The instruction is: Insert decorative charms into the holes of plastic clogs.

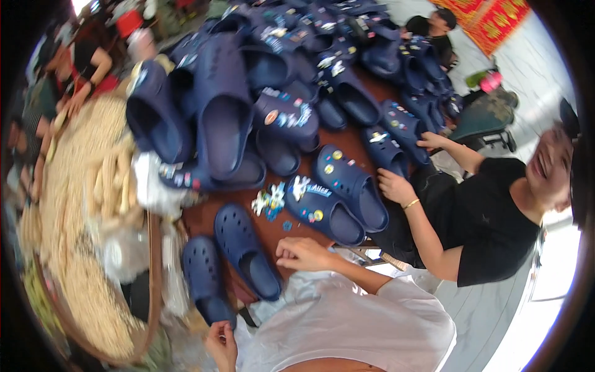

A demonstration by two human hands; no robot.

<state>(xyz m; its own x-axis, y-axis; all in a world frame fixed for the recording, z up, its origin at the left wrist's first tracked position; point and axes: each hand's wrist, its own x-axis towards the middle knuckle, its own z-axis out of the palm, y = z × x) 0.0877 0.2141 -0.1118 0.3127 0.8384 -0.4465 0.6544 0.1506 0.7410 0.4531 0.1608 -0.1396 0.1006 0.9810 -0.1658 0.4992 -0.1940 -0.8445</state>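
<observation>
My left hand (pixel 222 344), fingers pinched, is at the heel of a navy blue clog (pixel 207 276) with plain vent holes. Beside it lies a second plain navy clog (pixel 248 254), its toe pointing away from me. Just right of that one is my right hand (pixel 304 253), low over the brown table with the fingers curled in; anything inside them is hidden. Ahead of the right hand sit loose white, yellow and blue shoe charms (pixel 269 201). Two navy clogs with charms on their uppers, a nearer one (pixel 325 211) and a farther one (pixel 352 186), rest to the right.
A large heap of navy clogs (pixel 226 105) covers the far table. At right, a person in a black shirt (pixel 496 217) touches two decorated clogs (pixel 396 139). White plastic bags (pixel 161 183) lie left, beside a round table (pixel 80 204) piled with cream strands; other people sit beyond.
</observation>
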